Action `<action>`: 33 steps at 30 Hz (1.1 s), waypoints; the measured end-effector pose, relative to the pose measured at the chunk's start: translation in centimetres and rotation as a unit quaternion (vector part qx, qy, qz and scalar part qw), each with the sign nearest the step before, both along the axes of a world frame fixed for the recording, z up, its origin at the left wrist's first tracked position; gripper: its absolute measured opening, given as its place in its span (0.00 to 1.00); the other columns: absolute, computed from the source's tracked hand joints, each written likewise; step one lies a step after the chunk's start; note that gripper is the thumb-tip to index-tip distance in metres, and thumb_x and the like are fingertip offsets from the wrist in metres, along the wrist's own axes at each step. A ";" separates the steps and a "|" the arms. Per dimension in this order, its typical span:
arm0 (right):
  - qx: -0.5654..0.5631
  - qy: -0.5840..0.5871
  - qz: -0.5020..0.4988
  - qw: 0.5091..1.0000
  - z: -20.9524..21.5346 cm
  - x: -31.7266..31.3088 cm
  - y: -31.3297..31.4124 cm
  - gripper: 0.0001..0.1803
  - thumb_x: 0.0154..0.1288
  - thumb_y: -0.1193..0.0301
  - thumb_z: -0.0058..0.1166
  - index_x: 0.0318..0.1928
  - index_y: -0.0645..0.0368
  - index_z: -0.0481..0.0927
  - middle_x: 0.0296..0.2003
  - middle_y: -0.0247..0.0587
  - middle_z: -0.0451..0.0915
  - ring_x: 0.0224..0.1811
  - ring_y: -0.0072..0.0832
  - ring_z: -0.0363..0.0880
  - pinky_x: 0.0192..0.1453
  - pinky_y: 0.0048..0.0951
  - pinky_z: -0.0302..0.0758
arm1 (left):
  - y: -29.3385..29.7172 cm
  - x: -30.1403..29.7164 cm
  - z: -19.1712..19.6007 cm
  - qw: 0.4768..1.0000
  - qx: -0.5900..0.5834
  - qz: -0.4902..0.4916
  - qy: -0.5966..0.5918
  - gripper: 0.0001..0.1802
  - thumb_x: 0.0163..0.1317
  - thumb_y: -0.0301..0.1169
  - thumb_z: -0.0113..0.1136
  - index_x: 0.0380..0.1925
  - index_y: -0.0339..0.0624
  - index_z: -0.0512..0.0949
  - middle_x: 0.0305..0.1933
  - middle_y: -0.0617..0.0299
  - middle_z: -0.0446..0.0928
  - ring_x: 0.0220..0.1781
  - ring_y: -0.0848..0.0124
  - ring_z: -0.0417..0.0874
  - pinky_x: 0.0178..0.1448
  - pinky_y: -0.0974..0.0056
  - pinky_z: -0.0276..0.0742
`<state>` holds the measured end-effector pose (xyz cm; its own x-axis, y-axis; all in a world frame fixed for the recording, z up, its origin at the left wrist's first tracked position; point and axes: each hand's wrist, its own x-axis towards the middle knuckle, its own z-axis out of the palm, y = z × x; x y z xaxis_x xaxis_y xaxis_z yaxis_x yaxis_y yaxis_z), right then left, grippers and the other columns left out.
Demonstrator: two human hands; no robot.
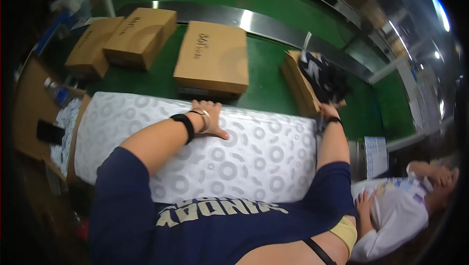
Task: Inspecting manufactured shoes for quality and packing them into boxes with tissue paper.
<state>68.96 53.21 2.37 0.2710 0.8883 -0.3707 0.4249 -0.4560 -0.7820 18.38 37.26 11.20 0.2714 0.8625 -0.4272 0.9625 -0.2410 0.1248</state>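
Note:
My left hand [210,118] rests spread on a stack of white wrapping paper [244,155] printed with grey rings, its fingers over the far edge. On the right, my right hand [329,111] is closed at the near end of an open brown shoe box [299,82]; its fingertips are partly hidden against the cardboard. Black shoes with white and grey parts [322,74] lie in that box and rise above its rim. The paper stack lies right in front of my body.
Closed shoe boxes [212,57] stand on the green conveyor [264,101] beyond the paper. At the left is a large carton [31,104] with small packets [66,123], a bottle [56,89] and a dark phone-like object [50,132]. A person in white [395,206] is at my right.

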 end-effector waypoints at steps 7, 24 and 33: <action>0.059 0.189 -0.264 0.944 -4.0 2.0 3.6 0.19 0.50 0.69 0.54 0.42 0.68 0.70 0.33 0.50 0.74 0.31 0.42 0.75 0.33 0.45 0.74 | 0.8 1.9 1.2 0.999 0.000 -0.053 -0.011 0.57 0.31 0.68 0.58 0.56 0.36 0.59 0.53 0.44 0.66 0.57 0.52 0.65 0.59 0.53 0.58; 0.265 -0.221 0.140 0.928 13.3 -27.3 -0.6 0.24 0.47 0.68 0.59 0.45 0.65 0.70 0.41 0.56 0.74 0.43 0.48 0.73 0.48 0.36 0.70 | -0.7 1.4 1.3 1.000 0.022 -0.004 -0.002 0.54 0.33 0.66 0.59 0.56 0.39 0.60 0.53 0.46 0.66 0.59 0.53 0.64 0.61 0.48 0.54; 0.363 -0.172 0.323 0.857 22.2 -29.7 -17.3 0.20 0.45 0.69 0.61 0.39 0.64 0.71 0.29 0.54 0.76 0.35 0.45 0.76 0.39 0.33 0.72 | -2.4 1.5 7.0 0.801 0.382 0.076 -0.455 0.23 0.48 0.34 0.62 0.44 0.35 0.72 0.39 0.50 0.76 0.43 0.62 0.77 0.49 0.63 0.69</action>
<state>39.23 35.92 24.57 -0.3819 0.8567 0.3468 0.6678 0.5152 -0.5372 19.83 34.86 18.19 0.0378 0.8301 0.5563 0.5814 -0.4710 0.6634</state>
